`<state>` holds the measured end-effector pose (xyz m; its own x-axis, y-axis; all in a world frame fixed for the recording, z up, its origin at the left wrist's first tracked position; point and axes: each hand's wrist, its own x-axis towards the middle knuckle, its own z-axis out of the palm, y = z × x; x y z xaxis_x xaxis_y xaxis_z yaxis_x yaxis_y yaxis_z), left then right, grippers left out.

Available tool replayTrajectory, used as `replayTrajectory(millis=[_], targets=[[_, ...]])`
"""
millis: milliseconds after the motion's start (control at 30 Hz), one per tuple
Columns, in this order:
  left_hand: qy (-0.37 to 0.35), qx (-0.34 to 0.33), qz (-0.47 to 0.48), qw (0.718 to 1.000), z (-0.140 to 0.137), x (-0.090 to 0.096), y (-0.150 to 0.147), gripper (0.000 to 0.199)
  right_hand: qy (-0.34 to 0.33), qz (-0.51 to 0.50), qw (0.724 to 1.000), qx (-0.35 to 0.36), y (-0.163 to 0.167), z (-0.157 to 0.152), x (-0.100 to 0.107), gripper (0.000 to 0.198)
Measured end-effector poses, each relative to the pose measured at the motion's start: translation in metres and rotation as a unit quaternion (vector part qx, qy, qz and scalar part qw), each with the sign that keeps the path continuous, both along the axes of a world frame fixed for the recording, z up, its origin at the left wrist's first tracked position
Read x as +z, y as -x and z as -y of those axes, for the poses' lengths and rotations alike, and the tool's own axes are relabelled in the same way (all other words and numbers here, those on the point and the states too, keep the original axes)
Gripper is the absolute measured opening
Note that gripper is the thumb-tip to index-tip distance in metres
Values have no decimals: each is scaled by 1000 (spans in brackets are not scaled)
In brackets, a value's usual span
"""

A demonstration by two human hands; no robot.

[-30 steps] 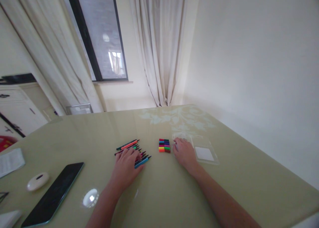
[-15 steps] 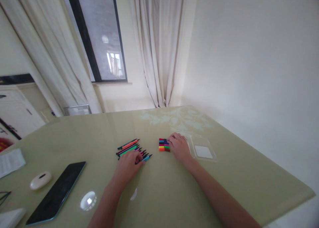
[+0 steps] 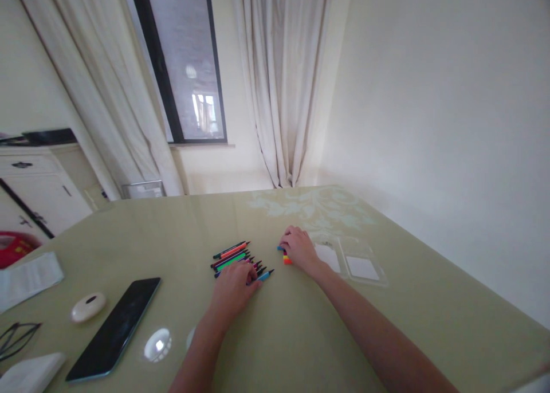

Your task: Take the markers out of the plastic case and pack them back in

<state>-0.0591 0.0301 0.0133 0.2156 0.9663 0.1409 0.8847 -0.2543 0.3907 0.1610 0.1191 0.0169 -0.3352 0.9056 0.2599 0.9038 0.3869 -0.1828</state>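
Note:
Several uncapped marker pens (image 3: 232, 258) lie side by side on the table, their tips towards the right. My left hand (image 3: 232, 290) is curled over the near end of this row, with the thumb beside a light blue pen (image 3: 265, 276). To the right, my right hand (image 3: 298, 248) has its fingers bent down over a small block of coloured pieces (image 3: 287, 258) that look like pen caps. It covers most of them; a blue one and yellow and orange ends show at its left edge.
An open clear plastic case (image 3: 363, 268) with white inserts lies beyond my right wrist. On the left are a black tablet (image 3: 116, 329), a white oval object (image 3: 88, 307), glasses (image 3: 17, 340) and a folded white cloth (image 3: 32, 278). A wall borders the table's right side.
My right hand has shifted left over the coloured pieces, covering more of them. My left hand stays on the pens. The whole view has swung slightly left.

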Motion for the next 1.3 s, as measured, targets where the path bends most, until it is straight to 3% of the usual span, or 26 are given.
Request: replayTrajectory(millis=[333, 433, 500, 633, 733, 833, 1300], targets=[[-2, -15, 20, 1000, 0, -4, -4, 5, 36, -14, 999, 23, 22, -10, 9, 8], [-31, -14, 77, 996, -2, -3, -5, 12, 17, -112, 993, 44, 20, 0, 15, 11], [-32, -6, 145, 989, -3, -3, -7, 18, 24, -256, 964, 69, 11, 12, 16, 16], [-34, 12, 263, 964, -5, -6, -13, 22, 80, -482, 867, 95, -19, 37, 9, 23], [-75, 6, 278, 958, -3, -7, -19, 24, 122, -562, 813, 89, -34, 47, 6, 29], [-105, -9, 269, 957, 2, -4, -23, 22, 168, -594, 782, 93, -36, 50, 9, 33], [-102, -6, 267, 958, 7, -2, -24, 20, 187, -570, 789, 134, -30, 57, 15, 28]])
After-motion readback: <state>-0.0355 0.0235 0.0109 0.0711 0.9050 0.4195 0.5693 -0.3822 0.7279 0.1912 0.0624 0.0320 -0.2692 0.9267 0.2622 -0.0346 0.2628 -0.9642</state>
